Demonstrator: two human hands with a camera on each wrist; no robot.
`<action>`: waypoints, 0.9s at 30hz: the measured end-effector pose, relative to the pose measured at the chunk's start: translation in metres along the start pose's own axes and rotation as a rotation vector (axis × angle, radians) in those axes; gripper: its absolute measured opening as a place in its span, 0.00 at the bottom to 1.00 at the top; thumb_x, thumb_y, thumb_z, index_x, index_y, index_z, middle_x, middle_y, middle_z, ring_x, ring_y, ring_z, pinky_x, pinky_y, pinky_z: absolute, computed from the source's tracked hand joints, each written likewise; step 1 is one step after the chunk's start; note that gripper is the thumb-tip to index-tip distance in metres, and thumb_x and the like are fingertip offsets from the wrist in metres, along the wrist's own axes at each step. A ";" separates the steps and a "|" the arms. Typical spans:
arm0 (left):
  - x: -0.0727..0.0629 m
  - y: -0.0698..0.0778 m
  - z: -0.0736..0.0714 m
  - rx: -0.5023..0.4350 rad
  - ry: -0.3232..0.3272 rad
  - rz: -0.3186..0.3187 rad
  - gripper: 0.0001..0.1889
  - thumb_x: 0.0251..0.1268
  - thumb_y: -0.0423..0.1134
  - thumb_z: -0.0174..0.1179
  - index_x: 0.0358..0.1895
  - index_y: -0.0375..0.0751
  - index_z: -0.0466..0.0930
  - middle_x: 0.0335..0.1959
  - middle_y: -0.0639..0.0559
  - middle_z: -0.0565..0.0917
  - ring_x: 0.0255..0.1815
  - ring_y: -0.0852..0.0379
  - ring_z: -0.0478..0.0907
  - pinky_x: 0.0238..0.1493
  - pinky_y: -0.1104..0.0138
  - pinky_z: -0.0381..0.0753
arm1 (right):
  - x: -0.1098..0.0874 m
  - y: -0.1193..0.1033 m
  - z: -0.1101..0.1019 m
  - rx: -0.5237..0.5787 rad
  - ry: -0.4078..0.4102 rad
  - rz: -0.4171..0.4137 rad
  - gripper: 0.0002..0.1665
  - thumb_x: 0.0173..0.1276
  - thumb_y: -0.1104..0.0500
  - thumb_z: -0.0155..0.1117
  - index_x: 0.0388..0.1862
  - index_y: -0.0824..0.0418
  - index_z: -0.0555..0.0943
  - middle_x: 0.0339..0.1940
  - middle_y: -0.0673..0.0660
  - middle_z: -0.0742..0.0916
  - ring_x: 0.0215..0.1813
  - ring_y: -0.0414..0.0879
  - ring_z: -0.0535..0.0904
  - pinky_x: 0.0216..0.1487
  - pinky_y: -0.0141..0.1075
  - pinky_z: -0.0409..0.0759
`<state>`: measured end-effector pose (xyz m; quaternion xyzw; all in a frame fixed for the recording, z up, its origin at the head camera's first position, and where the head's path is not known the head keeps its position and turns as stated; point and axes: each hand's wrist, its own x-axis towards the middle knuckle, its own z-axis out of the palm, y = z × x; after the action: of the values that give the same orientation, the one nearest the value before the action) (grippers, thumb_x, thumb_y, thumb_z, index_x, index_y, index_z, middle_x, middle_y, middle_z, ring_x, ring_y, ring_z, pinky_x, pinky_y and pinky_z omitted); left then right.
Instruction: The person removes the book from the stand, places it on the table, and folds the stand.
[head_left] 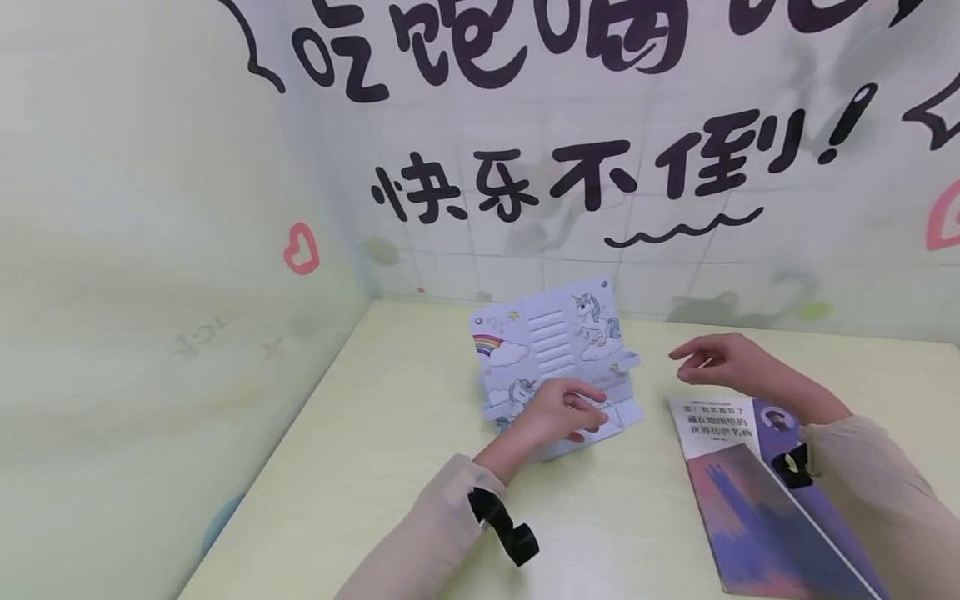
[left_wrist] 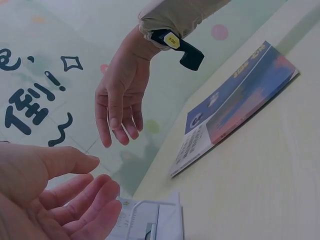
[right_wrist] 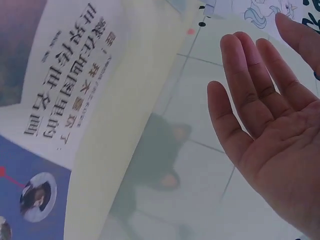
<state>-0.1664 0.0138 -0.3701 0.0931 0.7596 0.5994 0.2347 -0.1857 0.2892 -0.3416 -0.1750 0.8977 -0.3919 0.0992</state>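
A pale book stand (head_left: 552,346) printed with unicorns, a rainbow and clouds stands tilted back on the table. My left hand (head_left: 555,412) is in front of its lower part, fingers loosely bent around nothing; in the left wrist view this hand (left_wrist: 70,195) has a gap between thumb and fingers. To the right lies a large book (head_left: 750,517) with a blue, pink and white cover. My right hand (head_left: 723,362) hovers over the book's far end, apart from it. The right wrist view shows the right palm (right_wrist: 285,145) bare, its fingers relaxed.
The pale yellow table (head_left: 360,467) meets a wall (head_left: 450,275) with large black lettering close behind the stand. Another wall (head_left: 150,333) runs along the left side. A dark strap with a small device (head_left: 502,525) sits on the left wrist.
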 end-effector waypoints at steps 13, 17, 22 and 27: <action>-0.019 -0.005 -0.056 0.016 0.137 0.001 0.16 0.54 0.31 0.64 0.48 0.31 0.78 0.31 0.45 0.83 0.30 0.53 0.81 0.31 0.60 0.82 | 0.047 -0.013 0.014 0.060 0.030 0.018 0.24 0.62 0.56 0.63 0.53 0.70 0.75 0.38 0.59 0.83 0.38 0.46 0.79 0.41 0.36 0.76; -0.026 -0.010 -0.073 0.010 0.174 -0.006 0.17 0.54 0.30 0.63 0.49 0.31 0.77 0.33 0.43 0.83 0.32 0.52 0.81 0.33 0.57 0.82 | 0.060 -0.014 0.019 0.066 0.051 0.010 0.26 0.62 0.54 0.63 0.54 0.70 0.75 0.40 0.59 0.83 0.40 0.46 0.78 0.42 0.35 0.75; -0.033 -0.014 -0.094 0.032 0.248 -0.027 0.16 0.55 0.30 0.62 0.48 0.32 0.77 0.32 0.44 0.83 0.32 0.54 0.80 0.34 0.59 0.82 | 0.073 -0.019 0.021 0.080 0.096 0.040 0.25 0.63 0.55 0.62 0.54 0.70 0.74 0.43 0.63 0.82 0.44 0.50 0.77 0.45 0.39 0.74; -0.035 -0.018 -0.108 0.043 0.333 -0.043 0.13 0.54 0.29 0.62 0.44 0.32 0.78 0.31 0.44 0.83 0.33 0.50 0.81 0.35 0.57 0.82 | 0.079 -0.021 0.021 0.117 0.145 0.066 0.23 0.63 0.56 0.62 0.53 0.70 0.75 0.44 0.64 0.81 0.42 0.48 0.77 0.46 0.38 0.73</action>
<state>-0.1838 -0.0999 -0.3599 -0.0185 0.8023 0.5851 0.1165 -0.2470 0.2305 -0.3433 -0.1103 0.8833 -0.4520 0.0570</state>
